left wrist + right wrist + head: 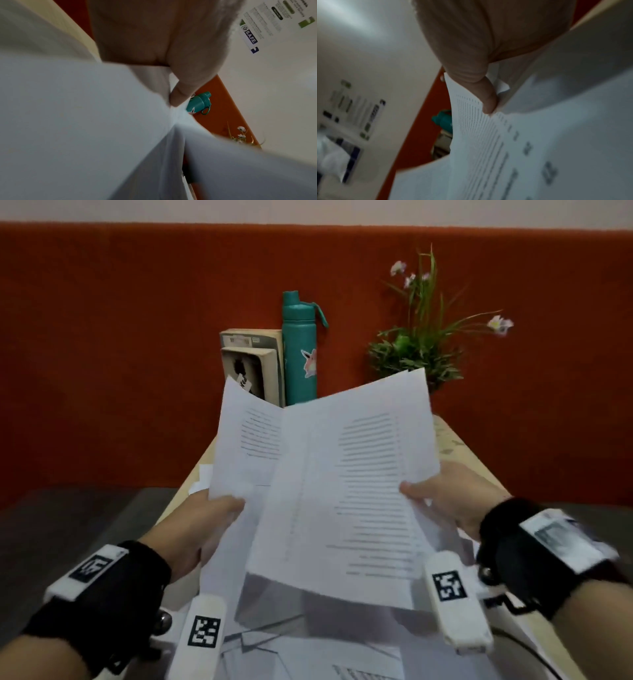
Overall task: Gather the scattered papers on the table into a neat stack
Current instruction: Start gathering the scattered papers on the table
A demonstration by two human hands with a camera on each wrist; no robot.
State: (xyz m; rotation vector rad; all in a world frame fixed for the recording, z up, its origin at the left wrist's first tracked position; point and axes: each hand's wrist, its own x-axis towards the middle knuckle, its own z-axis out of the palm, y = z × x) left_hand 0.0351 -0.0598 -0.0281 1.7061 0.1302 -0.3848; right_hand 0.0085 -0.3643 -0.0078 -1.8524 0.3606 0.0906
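Held aloft over the table (455, 440): printed papers (342, 474), left hand (209, 518) pinching the left edge, right hand (442, 494) the right. More sheets (325, 655) scattered below, near.

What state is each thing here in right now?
Left hand: pinches the raised sheets' left edge.
Right hand: pinches their right edge.
White printed paper sheets: lifted, fanned, unaligned.
Loose white papers: lying scattered on the table.
Teal metal water bottle: upright, capped.
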